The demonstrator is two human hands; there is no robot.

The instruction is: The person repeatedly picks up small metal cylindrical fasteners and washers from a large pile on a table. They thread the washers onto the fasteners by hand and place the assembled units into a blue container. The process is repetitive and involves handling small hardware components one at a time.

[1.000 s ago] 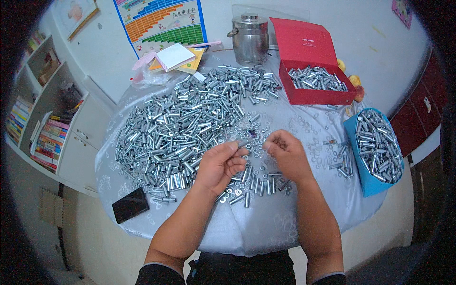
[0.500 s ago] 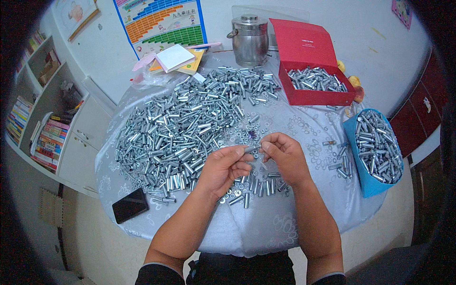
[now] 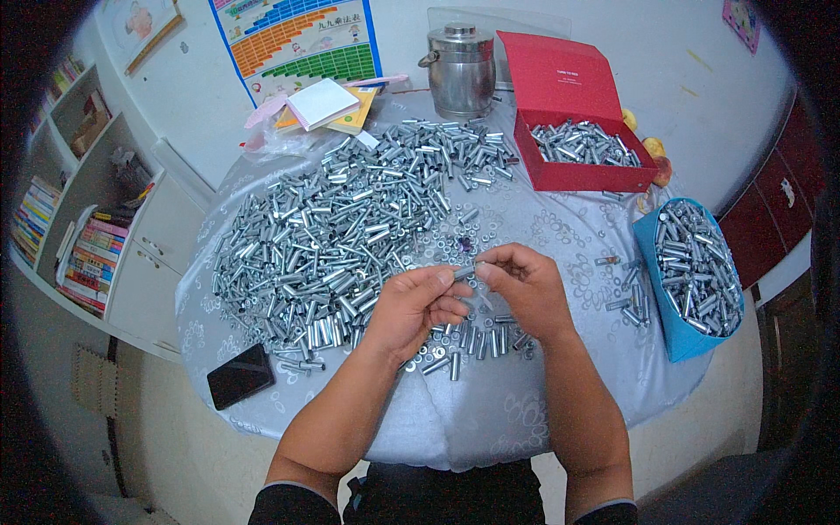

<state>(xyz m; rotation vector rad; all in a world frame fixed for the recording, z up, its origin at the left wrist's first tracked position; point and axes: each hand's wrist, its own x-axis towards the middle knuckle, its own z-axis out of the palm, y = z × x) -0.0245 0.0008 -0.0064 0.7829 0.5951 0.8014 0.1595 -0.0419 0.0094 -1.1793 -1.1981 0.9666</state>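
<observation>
A: Hands first. What do they hold?

B: Left hand [image 3: 418,302] and right hand [image 3: 523,282] meet above the middle of the table [image 3: 490,411], fingertips pinched from both sides on one small metal sleeve [image 3: 465,271]. Both are closed narrowly around it; the sleeve lies roughly level between them. Whether a second part sits on it, I cannot tell.

A: Directly beneath?

B: A short row of loose sleeves and washers [image 3: 464,341] on the pale patterned cloth, just below the wrists.

A: Further out, on the left side?

B: The large heap of metal sleeves [image 3: 350,227], spreading from beside the left hand up to the far edge. A black phone [image 3: 241,375] lies flat near the table's near-left edge, apart from the heap.

A: Right side?

B: A blue box [image 3: 674,337] full of sleeves at the right edge, with a few strays [image 3: 630,302] between it and the right hand. At the far side, a red box [image 3: 582,175] with its lid raised, partly filled. Beside it, a lidded steel pot [image 3: 461,70], then notepads [image 3: 328,103] at the far left.
</observation>
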